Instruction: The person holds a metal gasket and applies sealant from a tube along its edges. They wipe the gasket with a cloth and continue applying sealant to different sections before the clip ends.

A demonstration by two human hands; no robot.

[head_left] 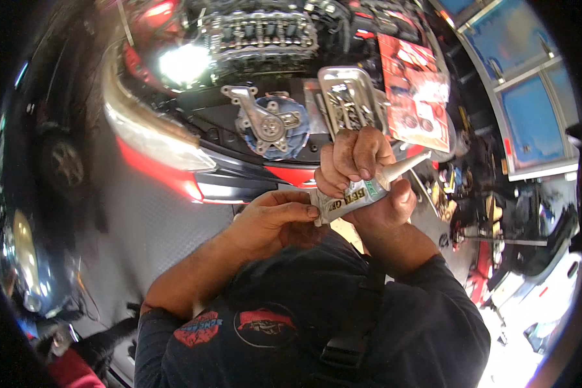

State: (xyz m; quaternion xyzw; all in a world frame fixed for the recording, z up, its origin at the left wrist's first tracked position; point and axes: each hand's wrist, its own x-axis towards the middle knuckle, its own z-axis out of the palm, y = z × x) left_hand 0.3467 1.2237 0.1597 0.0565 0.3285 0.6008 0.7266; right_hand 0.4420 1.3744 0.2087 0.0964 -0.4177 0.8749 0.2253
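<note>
Silvery tube [350,197], centre of the frame: my left hand [275,216] pinches its tail, my right hand [361,156] curls round its body. I'd best press evenly from the tail, nozzle [404,167] clear of the red packet [417,115], upper right.

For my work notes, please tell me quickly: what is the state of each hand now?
Left hand: closed, pinching the flat end of a squeeze tube.
Right hand: closed around the tube, near its nozzle.
</note>
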